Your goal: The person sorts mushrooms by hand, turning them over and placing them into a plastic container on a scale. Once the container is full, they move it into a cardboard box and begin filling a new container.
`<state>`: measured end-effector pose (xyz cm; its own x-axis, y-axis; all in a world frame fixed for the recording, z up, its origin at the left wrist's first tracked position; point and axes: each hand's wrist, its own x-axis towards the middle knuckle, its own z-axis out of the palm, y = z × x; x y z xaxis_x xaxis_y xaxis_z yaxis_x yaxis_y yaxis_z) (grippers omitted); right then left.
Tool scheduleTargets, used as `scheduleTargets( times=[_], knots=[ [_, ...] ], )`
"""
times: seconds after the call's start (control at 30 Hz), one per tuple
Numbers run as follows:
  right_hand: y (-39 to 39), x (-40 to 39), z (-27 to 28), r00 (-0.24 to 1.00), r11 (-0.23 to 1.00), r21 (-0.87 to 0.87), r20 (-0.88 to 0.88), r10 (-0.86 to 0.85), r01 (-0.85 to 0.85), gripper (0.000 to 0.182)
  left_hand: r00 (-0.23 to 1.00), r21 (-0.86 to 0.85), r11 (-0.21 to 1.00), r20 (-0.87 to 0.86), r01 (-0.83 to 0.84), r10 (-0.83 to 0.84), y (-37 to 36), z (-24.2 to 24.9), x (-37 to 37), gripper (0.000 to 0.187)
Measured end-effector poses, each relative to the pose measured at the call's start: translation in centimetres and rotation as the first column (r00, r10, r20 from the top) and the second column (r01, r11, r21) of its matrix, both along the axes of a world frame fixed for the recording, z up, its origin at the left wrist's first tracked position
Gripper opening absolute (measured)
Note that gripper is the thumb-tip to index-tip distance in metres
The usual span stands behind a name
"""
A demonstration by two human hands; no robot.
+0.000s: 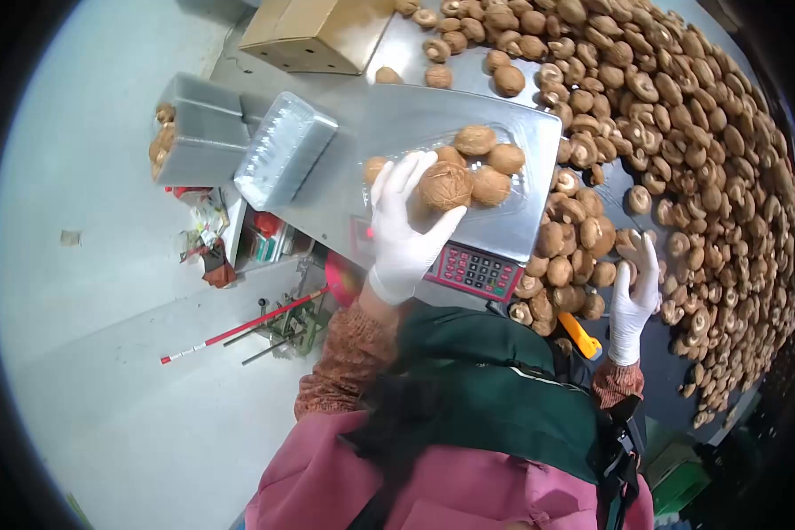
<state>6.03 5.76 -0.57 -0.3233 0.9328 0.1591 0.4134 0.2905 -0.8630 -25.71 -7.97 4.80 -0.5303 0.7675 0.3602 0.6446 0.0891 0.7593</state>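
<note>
My left hand (405, 238), in a white glove, has its thumb and fingers around a large brown shiitake mushroom (445, 185) over a clear plastic tray (523, 196). Several more mushrooms (475, 140) sit in that tray, which rests on the metal plate of a scale (406, 104). The scale's red-edged keypad (477, 270) faces me. To the right, my gloved right hand (636, 296) is at the edge of a small heap of mushrooms (567, 238). Its fingers are bent around a mushroom (625, 240), partly hidden by them.
A big spread of mushrooms (707, 159) covers the right side of the table. Stacked clear trays (283, 150) stand left of the scale, beside a taller stack (205, 132) with mushrooms at its end. A cardboard box (314, 35) is behind. A yellow-handled tool (579, 336) lies near my body.
</note>
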Motion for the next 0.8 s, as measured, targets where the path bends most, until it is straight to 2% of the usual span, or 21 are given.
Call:
scheduleTargets(
  times=[0.13, 0.17, 0.23, 0.27, 0.3, 0.37, 0.4, 0.43, 0.47, 0.53, 0.57, 0.6, 0.63, 0.67, 0.7, 0.73, 0.77, 0.8],
  knots=[
    [-0.2, -1.6, 1.2, 0.994, 0.993, 0.081, 0.075, 0.085, -0.091, 0.053, 0.998, 0.061, 0.997, -0.047, -0.037, 0.04, -0.5, -0.4, -1.3, 0.079],
    [-0.4, -2.0, 1.5, 0.994, 0.996, 0.019, 0.066, 0.09, -0.092, 0.053, 0.998, 0.063, 0.997, -0.047, -0.042, 0.045, -0.5, -0.2, -1.4, 0.077],
    [-1.3, -3.1, 3.3, 0.996, 0.994, -0.1, 0.07, 0.06, -0.052, 0.054, 0.988, 0.002, 0.999, -0.148, 0.039, -0.038, -0.5, 1.3, -0.8, 0.074],
    [-1.7, -3.7, 4.6, 0.987, 0.986, -0.075, 0.058, 0.15, -0.146, 0.052, 0.978, -0.019, 0.994, -0.176, 0.109, -0.111, -0.1, 1.9, 0.0, 0.072],
    [-2.2, -4.4, 5.8, 0.972, 0.973, -0.051, 0.062, 0.226, -0.223, 0.051, 0.971, -0.016, 0.977, -0.109, 0.214, -0.214, 0.5, 2.3, 1.2, 0.07],
    [-4.2, -5.4, 7.0, 0.943, 0.872, -0.415, -0.302, 0.137, -0.26, 0.051, 0.859, 0.007, 0.882, -0.231, 0.471, -0.457, 1.9, 1.3, 3.8, 0.07],
    [-4.9, -5.4, 7.0, 0.953, 0.893, -0.361, -0.236, 0.191, -0.268, 0.05, 0.811, 0.012, 0.833, -0.234, 0.553, -0.536, 2.5, 0.9, 5.8, 0.067],
    [-5.3, -4.5, 7.0, 0.953, 0.902, -0.314, -0.171, 0.251, -0.295, 0.05, 0.719, -0.053, 0.743, -0.214, 0.667, -0.661, 3.0, 1.1, 7.1, 0.07],
    [-5.7, -2.6, 7.5, 0.976, 0.866, -0.458, -0.172, 0.133, -0.199, 0.05, 0.686, -0.054, 0.705, -0.191, 0.707, -0.702, 3.5, 1.0, 8.9, 0.073],
    [-6.6, 0.4, 8.8, 0.982, 0.708, -0.702, -0.175, -0.073, -0.072, 0.048, 0.654, -0.066, 0.665, -0.137, 0.744, -0.744, 4.0, 1.3, 10.5, 0.078],
    [-7.1, 3.1, 9.2, 0.985, 0.752, -0.658, -0.107, -0.137, 0.033, 0.043, 0.647, -0.076, 0.654, -0.098, 0.753, -0.756, 4.1, 1.4, 10.4, 0.08],
    [-7.6, 6.9, 9.0, 0.992, 0.869, -0.482, 0.098, -0.079, 0.117, 0.039, 0.656, -0.057, 0.66, -0.073, 0.749, -0.751, 4.2, 1.4, 10.2, 0.08],
    [-8.2, 9.9, 9.5, 0.952, 0.893, -0.392, 0.285, -0.113, 0.223, 0.039, 0.654, -0.105, 0.655, -0.047, 0.748, -0.755, 4.4, 1.4, 9.7, 0.083],
    [-9.2, 13.4, 8.8, 0.87, 0.937, -0.217, 0.472, -0.144, 0.273, 0.038, 0.657, -0.139, 0.657, -0.05, 0.741, -0.752, 4.5, 0.8, 9.1, 0.078],
    [-10.1, 16.0, 9.0, 0.722, 0.922, -0.164, 0.674, -0.156, 0.352, 0.038, 0.661, -0.177, 0.659, -0.055, 0.731, -0.749, 4.4, 0.4, 8.8, 0.073],
    [-11.1, 18.6, 8.4, 0.567, 0.935, -0.106, 0.816, -0.112, 0.338, 0.04, 0.702, -0.213, 0.69, -0.025, 0.692, -0.712, 4.4, 0.9, 9.0, 0.066],
    [-12.1, 21.8, 7.0, 0.379, 0.941, -0.14, 0.925, 0.014, 0.308, 0.048, 0.709, -0.228, 0.693, -0.019, 0.684, -0.705, 4.2, 0.9, 9.2, 0.064],
    [-12.1, 21.9, 6.9, 0.274, 0.928, -0.15, 0.96, 0.054, 0.342, 0.052, 0.717, -0.242, 0.698, -0.014, 0.674, -0.697, 4.1, 1.0, 9.4, 0.063]
  ],
)
